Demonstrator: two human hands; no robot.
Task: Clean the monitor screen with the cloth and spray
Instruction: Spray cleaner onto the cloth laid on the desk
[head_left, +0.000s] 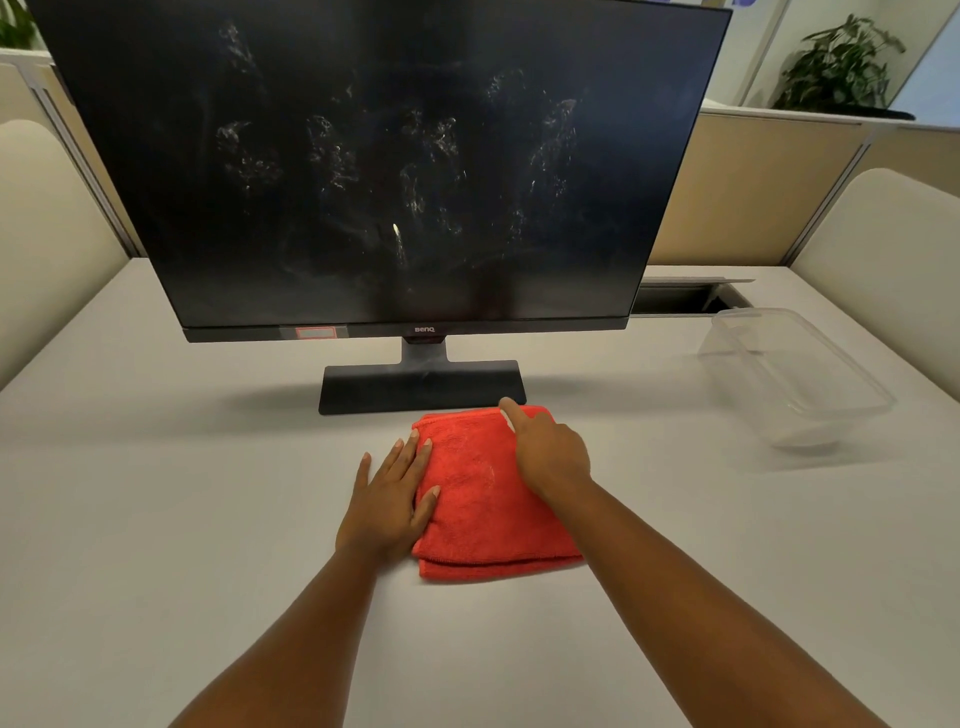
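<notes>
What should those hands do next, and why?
Probably close the right hand on the folded red cloth and lift it to the monitor screen: both hands lie flat on it, left hand at its edge, and the screen shows smears.

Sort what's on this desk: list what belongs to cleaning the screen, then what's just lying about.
For the job:
smeared black monitor screen
folded red microfibre cloth, under both hands
No spray bottle in view.

Lying about:
empty clear plastic container
potted green plant
</notes>
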